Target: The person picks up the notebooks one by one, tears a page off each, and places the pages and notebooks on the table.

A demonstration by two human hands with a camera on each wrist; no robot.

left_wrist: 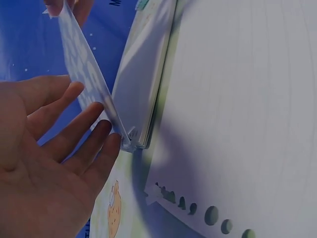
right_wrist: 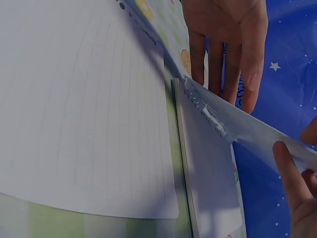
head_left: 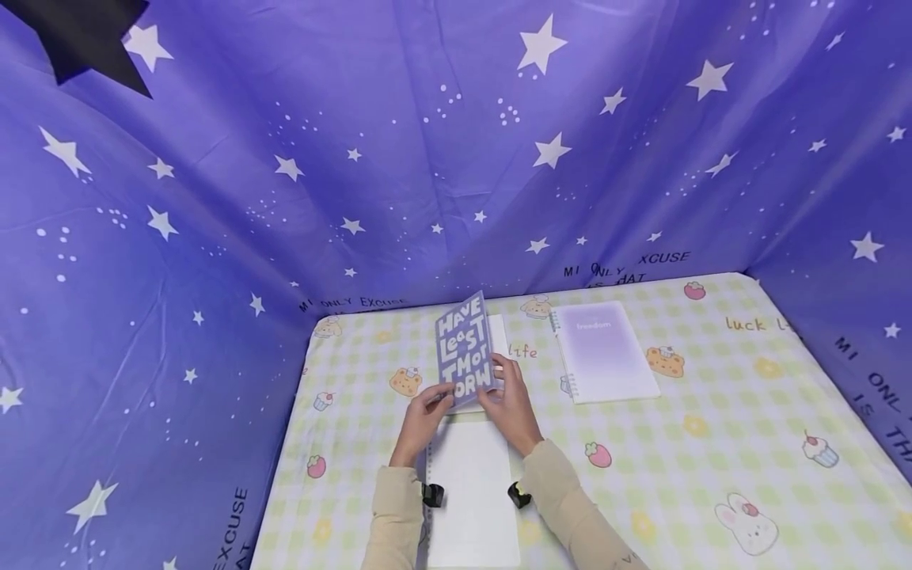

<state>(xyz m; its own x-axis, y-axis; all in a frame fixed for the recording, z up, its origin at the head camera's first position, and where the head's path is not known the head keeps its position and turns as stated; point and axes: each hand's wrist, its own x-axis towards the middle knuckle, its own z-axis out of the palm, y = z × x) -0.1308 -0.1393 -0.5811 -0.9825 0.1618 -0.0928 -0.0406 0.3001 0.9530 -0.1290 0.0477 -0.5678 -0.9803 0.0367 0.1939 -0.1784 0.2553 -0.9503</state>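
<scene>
A small spiral-bound notebook has its blue cover (head_left: 461, 340), printed with big white letters, lifted at a tilt over its white pages (head_left: 499, 336). At the cover's right edge my right hand (head_left: 511, 408) pinches it between thumb and fingers. My left hand (head_left: 422, 421) is at the lower left corner, its fingers spread and the fingertips touching the cover (left_wrist: 84, 64). Nearer to me lies a stack of lined white paper (head_left: 473, 499) with punched holes along its left edge. In the right wrist view, the left hand (right_wrist: 228, 39) shows behind the cover.
A pale purple spiral notebook (head_left: 602, 356) marked "freedom" lies closed to the right. The table wears a green checked cloth (head_left: 684, 491) with cartoon prints. Blue star-patterned curtains (head_left: 399, 158) hang around the table's back and sides.
</scene>
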